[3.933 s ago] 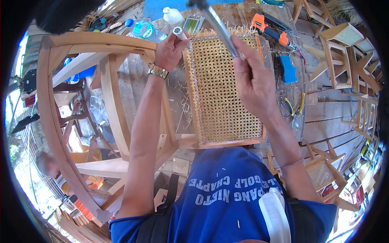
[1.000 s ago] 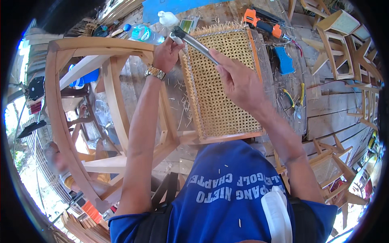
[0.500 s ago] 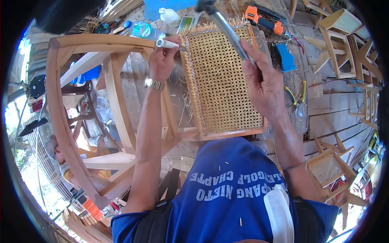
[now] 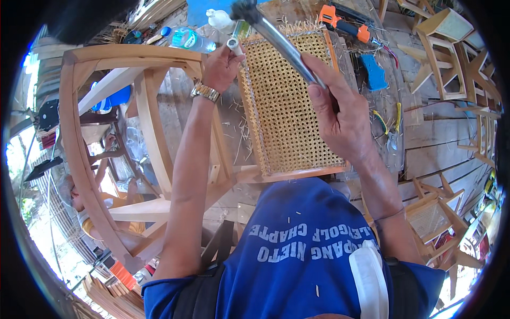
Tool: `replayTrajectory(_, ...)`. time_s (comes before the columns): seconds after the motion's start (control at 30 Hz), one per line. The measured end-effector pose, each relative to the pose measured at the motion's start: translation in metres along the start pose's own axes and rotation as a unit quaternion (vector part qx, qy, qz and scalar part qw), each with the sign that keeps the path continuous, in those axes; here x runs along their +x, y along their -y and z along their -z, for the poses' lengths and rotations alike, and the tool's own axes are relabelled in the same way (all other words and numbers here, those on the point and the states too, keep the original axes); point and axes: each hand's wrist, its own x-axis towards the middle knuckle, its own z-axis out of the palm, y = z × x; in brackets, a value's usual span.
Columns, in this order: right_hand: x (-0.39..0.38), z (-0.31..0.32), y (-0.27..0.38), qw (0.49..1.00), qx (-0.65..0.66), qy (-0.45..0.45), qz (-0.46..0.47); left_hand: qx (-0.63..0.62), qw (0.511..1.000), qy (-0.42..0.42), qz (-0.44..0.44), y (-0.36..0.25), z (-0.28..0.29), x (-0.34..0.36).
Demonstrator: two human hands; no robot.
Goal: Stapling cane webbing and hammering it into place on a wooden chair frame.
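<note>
My left hand (image 4: pixel 222 69) grips a short white cylinder (image 4: pixel 234 45) at the upper left corner of the cane panel (image 4: pixel 284 111), a woven sheet in a wooden frame with frayed strands along the top and left edges. My right hand (image 4: pixel 340 117) is wrapped round the metal handle of a hammer (image 4: pixel 276 43), raised over the panel; the dark hammer head is above the cylinder. The panel rests on a weathered wooden work surface (image 4: pixel 382 143). A wooden chair frame (image 4: pixel 71 117) stands just left of my left forearm.
Bottles (image 4: pixel 188 40), an orange-black tool (image 4: pixel 345 26), a blue sponge-like block (image 4: pixel 374 72) and yellow-handled pliers (image 4: pixel 394 125) lie around the panel. Another person (image 4: pixel 109 204) sits beyond the chair frame at left. Several wooden chair frames (image 4: pixel 441 69) stand at right.
A second ago the hammer head was down at the cylinder; it is now lifted above it. Since half a second ago it has shifted left, and my left hand has tipped the cylinder end upward.
</note>
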Motion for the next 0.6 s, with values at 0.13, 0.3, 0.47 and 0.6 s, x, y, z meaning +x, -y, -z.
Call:
replayTrajectory(0.13, -0.003, -0.026, -0.032, 0.997, -0.004, -0.027, 0.071, 0.051, 0.998, 0.018, 0.013, -0.012, -0.002, 0.004)
replayTrajectory(0.3, 0.008, -0.037, -0.039, 0.991, -0.110, 0.074, -0.007, 0.038, 0.999, 0.027, 0.008, -0.013, 0.002, -0.006)
replayTrajectory(0.47, 0.003, -0.049, -0.047, 0.987, -0.137, 0.083, -0.016, 0.055, 0.998, 0.009, 0.012, 0.003, 0.001, -0.005)
replayTrajectory(0.6, -0.009, -0.035, -0.044, 0.997, -0.044, 0.042, -0.050, 0.012, 1.000, 0.005, 0.011, -0.004, -0.001, -0.008)
